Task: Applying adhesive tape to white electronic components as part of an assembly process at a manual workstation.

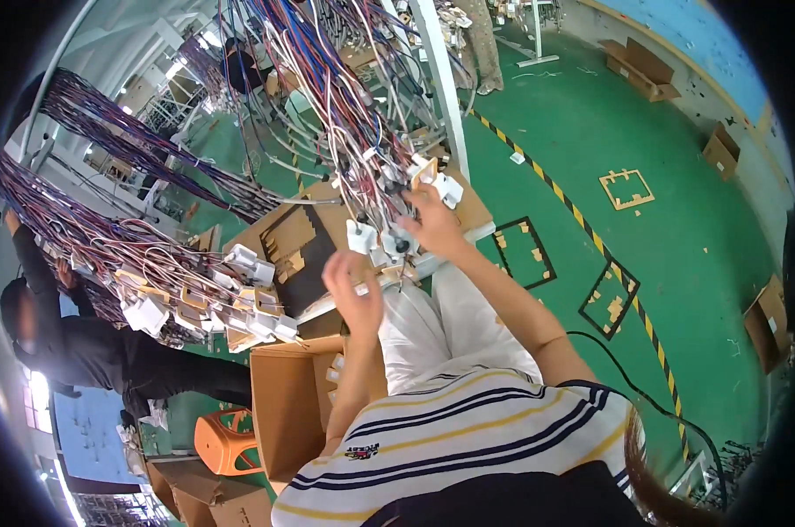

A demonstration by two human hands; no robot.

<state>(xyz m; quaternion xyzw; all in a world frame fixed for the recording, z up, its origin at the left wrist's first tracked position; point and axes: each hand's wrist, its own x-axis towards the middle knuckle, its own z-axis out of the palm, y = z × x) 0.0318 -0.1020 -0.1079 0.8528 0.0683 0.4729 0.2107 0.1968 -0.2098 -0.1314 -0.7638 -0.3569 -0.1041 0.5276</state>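
A thick bundle of red, blue, white and grey cables (353, 114) hangs down in front of me, with white plugs and black connectors at its lower end. At the right of these ends is my right hand (437, 227), thumb and fingers apart beside the connectors; whether a fingertip touches a cable is hard to see. My left hand (355, 294) is raised, fingers loosely bent and apart, just left of a white plug (360, 237). Nothing shows in its grasp. Below the cable ends lies a cardboard-covered work surface (472, 206).
A second cable bundle with white boxy connectors (147, 316) spans the left, where a person in dark clothes (107, 351) reaches up. An open cardboard box (279, 395) stands by my left forearm, near an orange stool (226, 443). Striped tape (582, 224) crosses the green floor. A white post (441, 83) rises ahead.
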